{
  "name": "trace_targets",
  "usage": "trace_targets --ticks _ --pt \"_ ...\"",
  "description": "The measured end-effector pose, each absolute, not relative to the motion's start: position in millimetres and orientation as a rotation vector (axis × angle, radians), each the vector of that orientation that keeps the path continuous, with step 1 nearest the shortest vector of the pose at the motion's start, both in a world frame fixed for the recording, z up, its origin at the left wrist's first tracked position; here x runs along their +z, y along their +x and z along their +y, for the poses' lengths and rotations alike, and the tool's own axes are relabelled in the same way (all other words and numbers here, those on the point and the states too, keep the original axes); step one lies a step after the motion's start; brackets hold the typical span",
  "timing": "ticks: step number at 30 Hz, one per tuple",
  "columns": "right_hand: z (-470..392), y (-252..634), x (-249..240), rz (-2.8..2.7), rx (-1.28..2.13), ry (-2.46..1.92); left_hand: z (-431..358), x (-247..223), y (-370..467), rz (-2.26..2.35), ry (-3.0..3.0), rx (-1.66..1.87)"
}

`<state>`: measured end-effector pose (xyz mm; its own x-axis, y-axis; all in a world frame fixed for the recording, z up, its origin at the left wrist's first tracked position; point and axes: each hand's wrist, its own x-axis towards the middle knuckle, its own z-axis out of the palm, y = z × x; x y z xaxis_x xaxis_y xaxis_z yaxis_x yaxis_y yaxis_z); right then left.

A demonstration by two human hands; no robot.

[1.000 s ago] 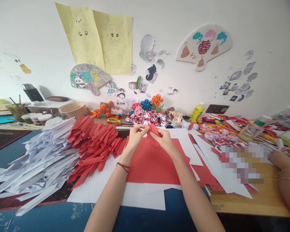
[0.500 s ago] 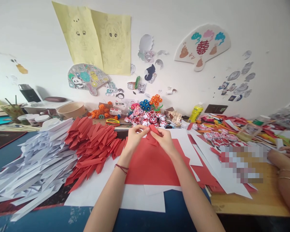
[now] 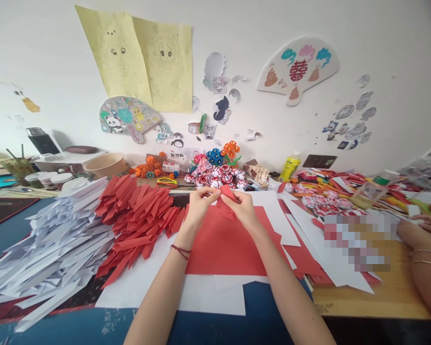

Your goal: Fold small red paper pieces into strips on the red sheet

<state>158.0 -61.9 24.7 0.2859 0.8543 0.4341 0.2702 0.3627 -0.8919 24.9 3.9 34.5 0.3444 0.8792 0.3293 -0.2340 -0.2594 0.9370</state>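
Note:
Between my two hands, above the far edge of a red paper sheet (image 3: 226, 247), is a small folded strip of red paper (image 3: 228, 192). My left hand (image 3: 202, 203) pinches its left side with thumb and fingertips. On the other side my right hand (image 3: 243, 207) grips it, thumb across the front. Part of the strip hangs below the fingers. Left of my hands lie a heap of folded red paper strips (image 3: 136, 220) and a bigger heap of folded white paper strips (image 3: 64, 244).
White paper sheets (image 3: 211, 299) lie under the red one. Behind stand red-and-white paper balls (image 3: 226, 177), scissors (image 3: 168, 182) and a yellow bottle (image 3: 290, 166). Another person's hand (image 3: 425, 227) is at the right, near a plastic cup (image 3: 369, 194).
Both hands keep their hold on the red strip in nearly the same place. The hanging part of the strip has shifted slightly. The view has moved a little.

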Motion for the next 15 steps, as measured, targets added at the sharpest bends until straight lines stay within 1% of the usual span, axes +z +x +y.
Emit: trace_targets --ticks 5,15 --pt "-60.5 160.5 23.4 -1.274 0.545 -1.160 4.3 36.3 23.6 0.613 1.456 1.160" --pt "-61.8 161.1 24.6 -1.318 0.506 -1.209 8.7 32.5 23.7 0.602 1.457 1.183"
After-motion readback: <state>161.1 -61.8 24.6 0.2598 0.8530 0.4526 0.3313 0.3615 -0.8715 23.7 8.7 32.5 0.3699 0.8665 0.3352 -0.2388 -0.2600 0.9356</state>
